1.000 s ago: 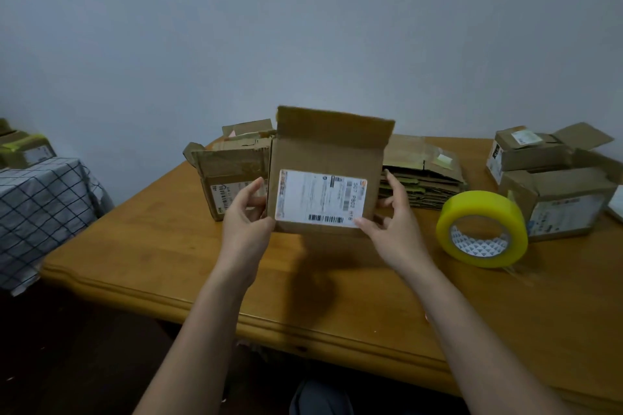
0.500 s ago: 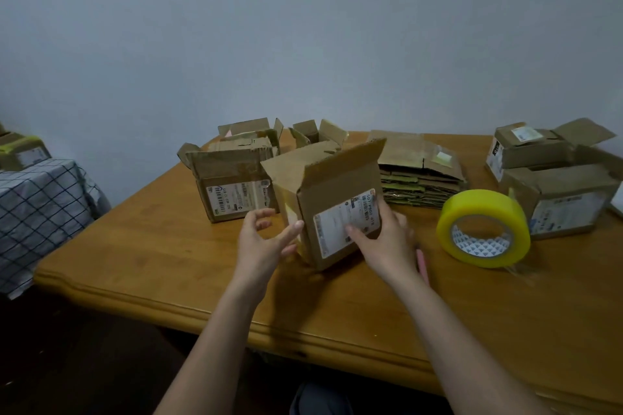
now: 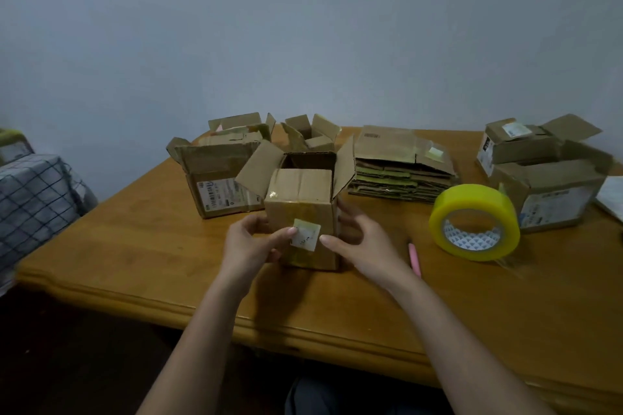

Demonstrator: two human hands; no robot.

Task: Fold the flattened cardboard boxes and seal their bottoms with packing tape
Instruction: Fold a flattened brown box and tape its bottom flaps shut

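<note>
A small cardboard box [image 3: 303, 209] stands upright on the wooden table [image 3: 168, 246], its top flaps spread open and a small pale sticker on the face toward me. My left hand [image 3: 251, 242] holds its left side, thumb on the front face. My right hand [image 3: 362, 242] holds its right side, thumb near the sticker. A stack of flattened boxes [image 3: 401, 168] lies behind it to the right. A yellow roll of packing tape [image 3: 475, 222] stands on edge to the right.
Folded open boxes stand at the back left [image 3: 219, 175] and back middle [image 3: 312, 135], and two more at the right [image 3: 553, 185]. A pink pen [image 3: 414, 258] lies beside my right wrist. A checked cloth [image 3: 30, 205] covers furniture at the left.
The box was turned about, from its labelled face toward me to its stickered face, and now stands on the table with flaps up. Both hands shifted to its sides.
</note>
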